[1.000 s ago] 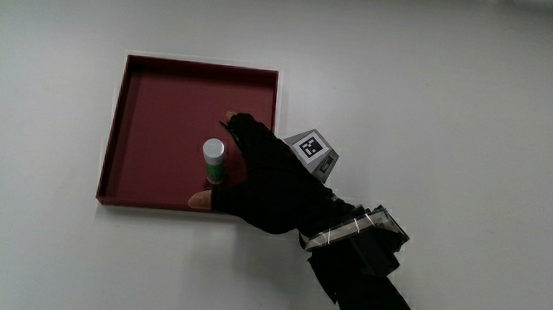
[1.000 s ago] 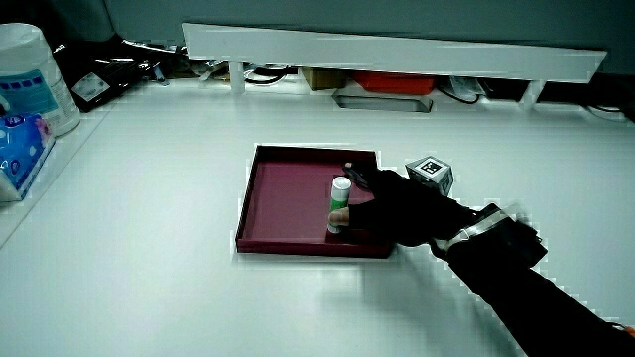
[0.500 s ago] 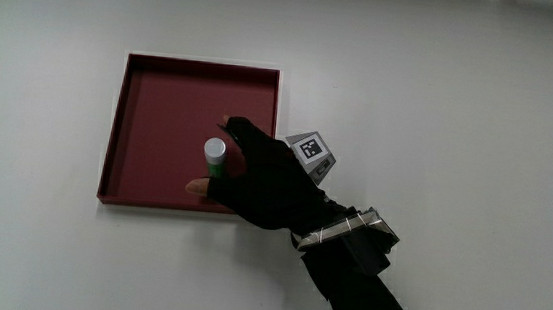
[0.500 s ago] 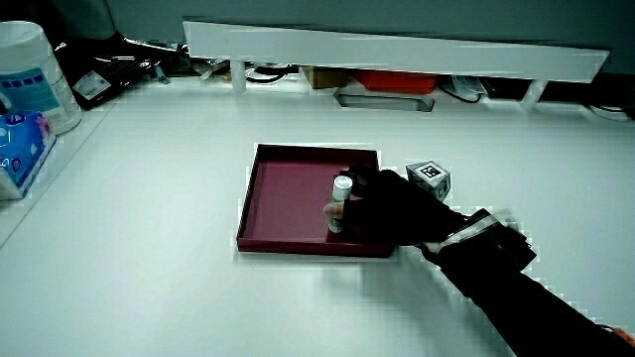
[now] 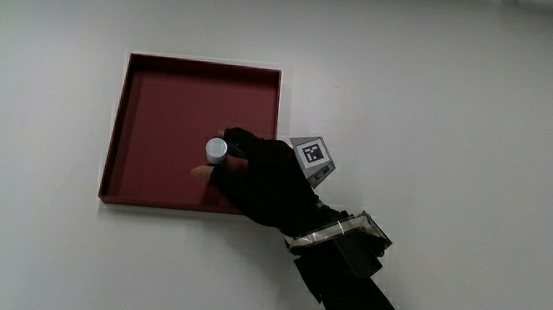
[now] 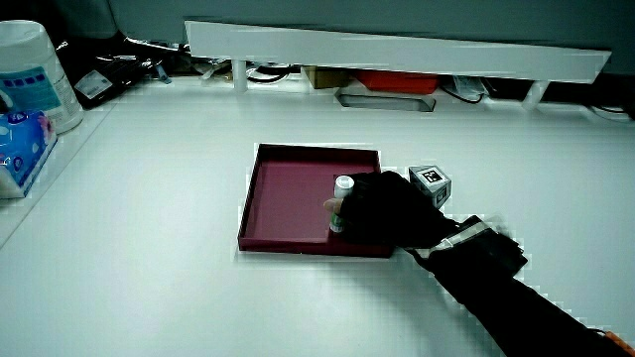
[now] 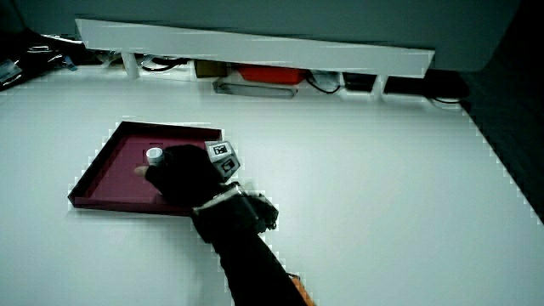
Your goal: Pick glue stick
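1. the glue stick (image 5: 216,150) is seen upright inside the red tray (image 5: 161,95), in the part of the tray nearer the person, with its white cap showing from above.
2. the hand (image 5: 269,180) is laid over the tray's near edge beside the stick, and its fingers (image 6: 349,203) are closed around the green body in a side view; the thumb tip is pressed against the stick.
3. compared with a second ago, the stick is shown shifted a little farther from the person inside the tray, and less of its green body is exposed in the main view.
4. whether its base has been lifted off the tray floor cannot be told; it is probably just leaving it.
5. the grasp is judged secured, so only the lift remains for the pick.
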`<state>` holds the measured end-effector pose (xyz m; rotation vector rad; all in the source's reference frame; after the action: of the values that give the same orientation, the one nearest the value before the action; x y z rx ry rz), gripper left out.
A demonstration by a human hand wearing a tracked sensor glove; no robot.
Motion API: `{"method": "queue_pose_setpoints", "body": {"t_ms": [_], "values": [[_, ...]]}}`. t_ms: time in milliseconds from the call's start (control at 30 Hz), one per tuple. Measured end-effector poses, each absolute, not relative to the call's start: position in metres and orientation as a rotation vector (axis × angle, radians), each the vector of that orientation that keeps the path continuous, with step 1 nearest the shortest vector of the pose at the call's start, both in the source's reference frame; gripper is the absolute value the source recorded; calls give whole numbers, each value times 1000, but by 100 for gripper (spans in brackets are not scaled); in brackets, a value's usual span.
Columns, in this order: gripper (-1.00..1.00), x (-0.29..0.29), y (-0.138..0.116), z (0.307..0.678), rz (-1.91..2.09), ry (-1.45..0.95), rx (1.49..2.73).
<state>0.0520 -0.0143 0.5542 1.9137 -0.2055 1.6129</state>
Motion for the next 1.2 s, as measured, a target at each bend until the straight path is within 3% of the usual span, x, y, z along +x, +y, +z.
{"method": "queue_pose_setpoints", "body": {"t_ms": [267, 733, 1200], "values": [[100, 52, -11, 554, 1658, -185, 1901], [100, 57, -12, 550, 1695, -229, 1921], [100, 85, -24, 503, 1745, -316, 1934]]}}
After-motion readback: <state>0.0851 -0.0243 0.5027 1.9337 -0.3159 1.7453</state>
